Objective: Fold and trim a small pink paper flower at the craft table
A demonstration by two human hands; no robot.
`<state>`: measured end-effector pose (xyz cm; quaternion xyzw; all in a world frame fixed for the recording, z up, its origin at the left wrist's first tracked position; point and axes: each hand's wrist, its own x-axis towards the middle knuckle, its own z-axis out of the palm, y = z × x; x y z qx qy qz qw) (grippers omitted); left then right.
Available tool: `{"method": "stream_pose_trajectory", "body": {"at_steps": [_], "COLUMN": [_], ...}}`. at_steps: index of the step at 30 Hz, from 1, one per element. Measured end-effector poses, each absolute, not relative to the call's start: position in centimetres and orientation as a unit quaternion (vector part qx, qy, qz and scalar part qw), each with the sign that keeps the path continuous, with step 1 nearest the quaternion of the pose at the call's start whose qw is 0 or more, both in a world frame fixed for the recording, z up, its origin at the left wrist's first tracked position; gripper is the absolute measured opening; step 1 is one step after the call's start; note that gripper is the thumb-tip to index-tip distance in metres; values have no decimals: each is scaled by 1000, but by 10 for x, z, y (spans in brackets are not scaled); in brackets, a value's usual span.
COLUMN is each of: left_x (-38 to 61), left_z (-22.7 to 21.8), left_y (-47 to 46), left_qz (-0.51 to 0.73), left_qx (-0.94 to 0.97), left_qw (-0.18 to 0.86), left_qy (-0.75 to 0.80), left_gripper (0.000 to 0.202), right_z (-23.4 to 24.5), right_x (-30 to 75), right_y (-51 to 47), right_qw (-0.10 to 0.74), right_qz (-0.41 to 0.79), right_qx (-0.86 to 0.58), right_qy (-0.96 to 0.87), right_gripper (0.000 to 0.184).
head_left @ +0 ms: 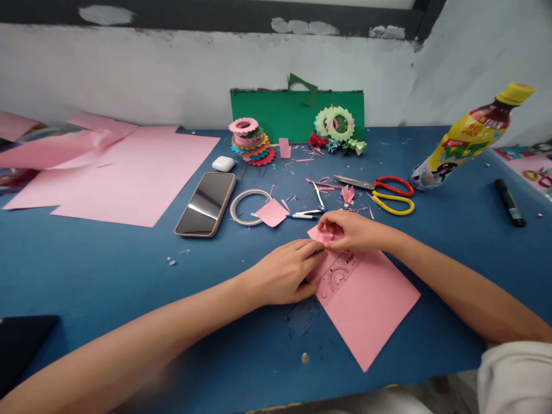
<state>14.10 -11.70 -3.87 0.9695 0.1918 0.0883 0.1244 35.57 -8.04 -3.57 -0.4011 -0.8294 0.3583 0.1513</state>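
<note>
My left hand [284, 273] rests on the blue table, fingers curled and pinching the edge of a small pink paper piece [321, 234]. My right hand [351, 230] meets it from the right, fingertips pressed on the same piece. Both hands lie over the upper corner of a larger pink sheet [366, 305]. A clear plastic ruler [317, 293] lies across that sheet, partly under my left hand.
Scissors with red and yellow handles [383, 192], a tape ring [248, 207], a pen [306, 215], a phone [206, 204] and an earbud case [223, 164] lie beyond. Big pink sheets [129, 167] at left, paper wreaths [252, 142], green card [297, 115], tilted bottle [466, 138], black marker [509, 202].
</note>
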Motion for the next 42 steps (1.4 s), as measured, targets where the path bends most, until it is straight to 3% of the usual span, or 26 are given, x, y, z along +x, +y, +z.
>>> {"method": "stream_pose_trajectory", "body": {"at_steps": [25, 35, 42], "left_x": [128, 126, 128], "left_z": [-26, -31, -43], "left_y": [-110, -98, -96], "left_qz": [73, 117, 134], "left_qx": [969, 949, 964], "left_qw": [179, 253, 181], "left_qy": [152, 149, 141], "left_gripper": [35, 24, 29], "right_z": [-29, -22, -30], "right_x": [368, 369, 363], "right_y": [-69, -73, -76], "right_qw": [139, 132, 127], "right_qz": [477, 468, 354], "right_qx": [-399, -393, -361], "right_qy": [-770, -780, -854], "right_gripper": [16, 14, 20]}}
